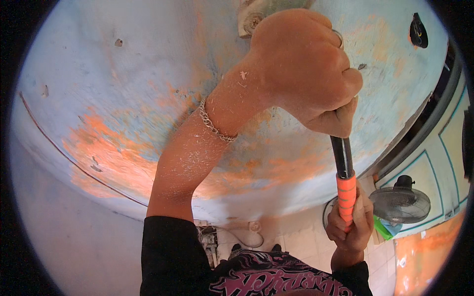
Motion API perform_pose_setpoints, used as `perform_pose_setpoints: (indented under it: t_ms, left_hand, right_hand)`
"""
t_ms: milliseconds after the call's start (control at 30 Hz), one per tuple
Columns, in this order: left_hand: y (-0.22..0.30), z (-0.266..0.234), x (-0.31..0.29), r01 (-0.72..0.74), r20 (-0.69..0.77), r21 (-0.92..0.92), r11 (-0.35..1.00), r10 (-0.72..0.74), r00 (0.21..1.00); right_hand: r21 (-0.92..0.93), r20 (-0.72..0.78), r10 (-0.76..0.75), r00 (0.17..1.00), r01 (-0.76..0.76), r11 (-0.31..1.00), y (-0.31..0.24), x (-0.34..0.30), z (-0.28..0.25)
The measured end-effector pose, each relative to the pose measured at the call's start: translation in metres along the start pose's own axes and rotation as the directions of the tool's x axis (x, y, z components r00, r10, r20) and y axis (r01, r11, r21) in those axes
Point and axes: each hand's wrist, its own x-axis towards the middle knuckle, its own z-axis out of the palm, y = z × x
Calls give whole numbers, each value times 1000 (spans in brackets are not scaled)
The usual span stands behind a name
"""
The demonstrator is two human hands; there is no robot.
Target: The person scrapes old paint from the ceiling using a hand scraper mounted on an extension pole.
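Note:
My left hand [308,74] is raised high and closed in a fist around the upper end of a tool with a black shaft [341,155] and an orange grip. A chain bracelet [212,121] circles that wrist, and pale flecks stick to the forearm. Lower down on the right, my right hand [353,222] wraps around the tool's orange grip [346,197]. Whatever head the tool has is hidden behind my left fist. Facing my hands is a worn wall [163,39], pale blue with bare orange patches.
Above my left hand, a wooden piece [247,24] sits on the wall. A dark fitting [418,30] is at the upper right. A brown line [64,153] runs down the left. At right stand a black fan [402,202] and a white panel [419,167] with blue lines, beside floor tiles [296,241].

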Motion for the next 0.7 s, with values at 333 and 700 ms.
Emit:
perform_pose_setpoints:
  t_ms: [333,700]
  left_hand:
    - [1,-8,11,69,5,57,996,-69,998]
    - [-1,-13,12,101,-22,40,994,-101,995]
  right_hand:
    - [-32,-132,26,991,-31,999,-6,-7,6]
    - [-51,-65,34,997,-38,998,-27,-4,13]
